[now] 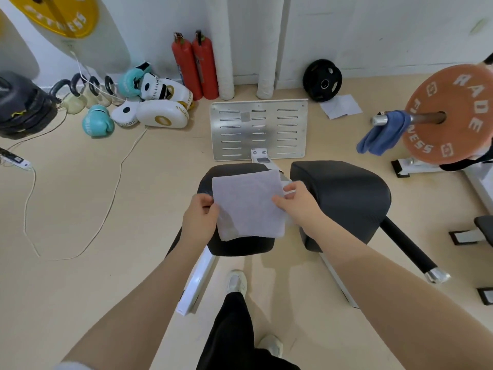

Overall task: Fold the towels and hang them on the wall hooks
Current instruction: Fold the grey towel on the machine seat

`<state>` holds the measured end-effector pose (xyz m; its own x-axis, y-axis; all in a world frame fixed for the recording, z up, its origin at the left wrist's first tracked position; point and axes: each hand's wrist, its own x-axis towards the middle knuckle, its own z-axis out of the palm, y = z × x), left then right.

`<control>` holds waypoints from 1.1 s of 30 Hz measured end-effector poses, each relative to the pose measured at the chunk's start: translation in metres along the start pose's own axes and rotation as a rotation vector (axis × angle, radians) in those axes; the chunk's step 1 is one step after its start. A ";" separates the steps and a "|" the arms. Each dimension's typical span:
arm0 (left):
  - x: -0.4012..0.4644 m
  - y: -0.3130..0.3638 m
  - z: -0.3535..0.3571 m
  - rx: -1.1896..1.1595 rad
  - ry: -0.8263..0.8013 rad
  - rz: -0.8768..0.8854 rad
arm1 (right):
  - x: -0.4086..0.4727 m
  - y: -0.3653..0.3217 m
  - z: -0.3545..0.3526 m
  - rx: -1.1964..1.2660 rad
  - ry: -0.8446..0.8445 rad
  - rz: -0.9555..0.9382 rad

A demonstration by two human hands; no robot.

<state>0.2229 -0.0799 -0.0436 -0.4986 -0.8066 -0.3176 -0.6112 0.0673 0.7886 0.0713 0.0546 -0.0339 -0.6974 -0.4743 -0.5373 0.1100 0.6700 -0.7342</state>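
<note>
Two bare forearms reach forward from the bottom of the view, above a black trouser leg (234, 329) and pale shoes. Between the hands lies a folded white towel (248, 204), spread flat on the left of two black padded cushions (240, 244). Left hand (200, 217) pinches the towel's near left edge, thumb on top and fingers curled beneath. Right hand (298, 204) holds the opposite edge, its thumb laid over the cloth and its fingers curled around a loose white fold that sticks out past the towel's right side. Just right of that hand sits the second cushion (344, 198), with a black bar running away from it toward a silver tip.

Beyond the hands, a slotted metal plate (258, 129) stands on the floor. Farther right of the right hand, a blue towel (384, 134) hangs over the end of a barbell (410, 118), touching an orange weight plate (450, 113). Another white cloth (341, 105) lies flat on the floor near a black weight plate (322, 80) leaning on the wall. Far beyond the left hand stand two red fire extinguishers (196, 65), with boxing gloves (97, 121), white pads (160, 113) and kettlebells (74, 94) farther left. A white cable (106, 209) trails across the floor well left of that hand.
</note>
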 end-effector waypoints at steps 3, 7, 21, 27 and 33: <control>0.019 0.013 0.008 0.034 -0.055 0.043 | 0.011 -0.006 0.003 -0.026 0.020 -0.038; 0.041 0.030 0.011 0.086 -0.040 -0.015 | 0.031 -0.016 0.009 -0.034 0.093 -0.028; 0.099 0.050 -0.001 -0.268 -0.238 -0.164 | 0.066 -0.031 -0.001 0.432 0.024 0.062; 0.088 0.100 0.002 -0.588 -0.374 -0.217 | 0.053 -0.053 -0.036 0.607 0.090 -0.002; 0.047 0.158 0.022 -0.642 -0.973 -0.040 | 0.007 -0.046 -0.110 0.808 0.124 -0.130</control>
<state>0.0893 -0.0946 0.0545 -0.9172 0.0080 -0.3984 -0.3525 -0.4826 0.8018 -0.0168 0.0835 0.0416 -0.8073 -0.4218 -0.4127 0.4656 -0.0256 -0.8846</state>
